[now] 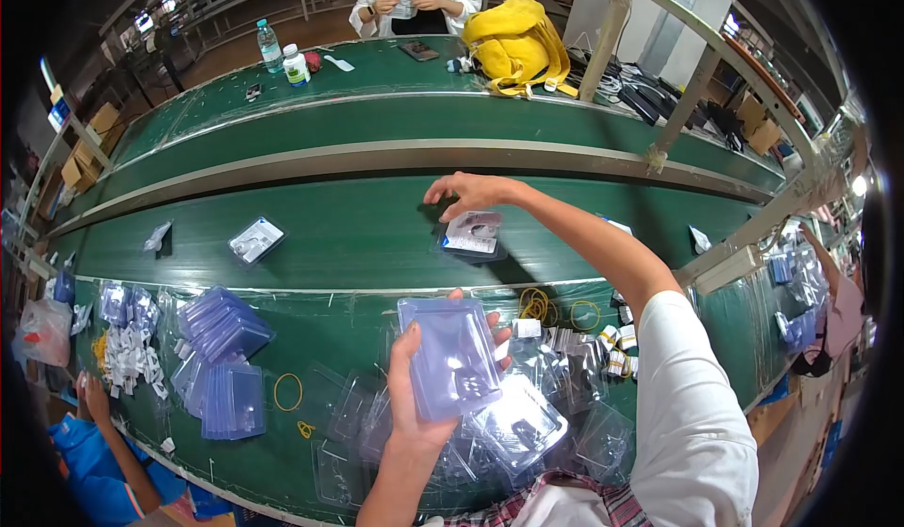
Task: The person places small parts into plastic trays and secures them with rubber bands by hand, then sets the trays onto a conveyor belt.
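Observation:
My left hand (pixel 424 376) is wrapped round a stack of clear plastic blister shells (pixel 452 353), held above the near table. My right hand (pixel 461 193) reaches over the green conveyor belt (pixel 348 226), fingers apart and holding nothing. Just below its fingers lies a clear pack with a white printed card (pixel 473 233); whether they touch is unclear. Another carded pack (pixel 255 241) rests on the belt to the left. Under my left hand, loose clear shells (pixel 520 423) are spread over the table.
Stacked bluish shells (pixel 233 400) and small white parts (pixel 132 356) lie at left. Rubber bands (pixel 535 306) and small white rolls (pixel 618 362) are at right. Across the belt are a yellow bag (pixel 516 45), a bottle (pixel 269 47) and a person. Co-workers' arms show at both sides.

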